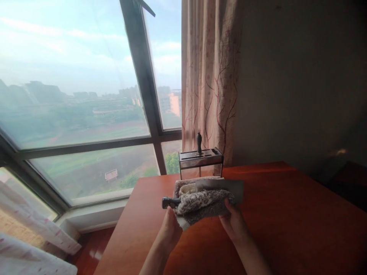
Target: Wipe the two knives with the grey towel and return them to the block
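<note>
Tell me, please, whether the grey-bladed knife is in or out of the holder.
Out: the knife is in the towel, held by the left hand and right hand.

From my end I watched the left hand (170,229) hold a towel (205,204) by its left end, thumb near the dark handle of a knife (237,187). The right hand (233,223) gripped the right end, where the grey blade stuck out past the cloth. Behind, near the far edge of the surface (272,214), stood a block (187,157) with one handle (199,143) upright. A window (80,95) lay beyond the left edge.
</note>
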A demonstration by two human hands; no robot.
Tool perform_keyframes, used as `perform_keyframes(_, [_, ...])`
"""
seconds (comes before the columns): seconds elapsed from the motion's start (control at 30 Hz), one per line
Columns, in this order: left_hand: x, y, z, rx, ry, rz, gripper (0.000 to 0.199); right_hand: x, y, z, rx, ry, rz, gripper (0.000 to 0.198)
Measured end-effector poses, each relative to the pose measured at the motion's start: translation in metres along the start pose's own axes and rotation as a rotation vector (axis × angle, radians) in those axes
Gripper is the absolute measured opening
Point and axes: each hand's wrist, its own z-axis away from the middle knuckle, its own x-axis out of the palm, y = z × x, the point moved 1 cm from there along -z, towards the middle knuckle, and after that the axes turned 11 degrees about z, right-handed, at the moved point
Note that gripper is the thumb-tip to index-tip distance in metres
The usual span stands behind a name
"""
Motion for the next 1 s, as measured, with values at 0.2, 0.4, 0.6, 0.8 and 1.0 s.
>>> perform_keyframes(0.2, [-0.002, -0.005, 0.000, 0.116, -0.043, -0.136, 0.057, 0.004, 0.008, 0.003, 0.051, 0.001, -0.071, 0.037])
perform_keyframes(0.4, [0.009, -0.029, -0.007, 0.192, -0.007, -0.293, 0.049, 0.016, 0.027, 0.014, 0.072, 0.019, -0.041, 0.035])
perform_keyframes(0.6, [0.008, -0.025, -0.007, 0.261, 0.033, -0.088, 0.047, 0.025, 0.047, 0.031, 0.110, -0.038, 0.163, 0.037])
perform_keyframes(0.8, [0.005, -0.005, -0.009, 0.221, 0.072, 0.161, 0.026, 0.047, 0.027, 0.051, 0.066, -0.225, 0.363, 0.029])
perform_keyframes(1.0, [0.005, 0.023, -0.002, 0.236, 0.218, 0.290, 0.023, 0.038, 0.047, 0.046, 0.115, -0.211, 0.396, 0.040])
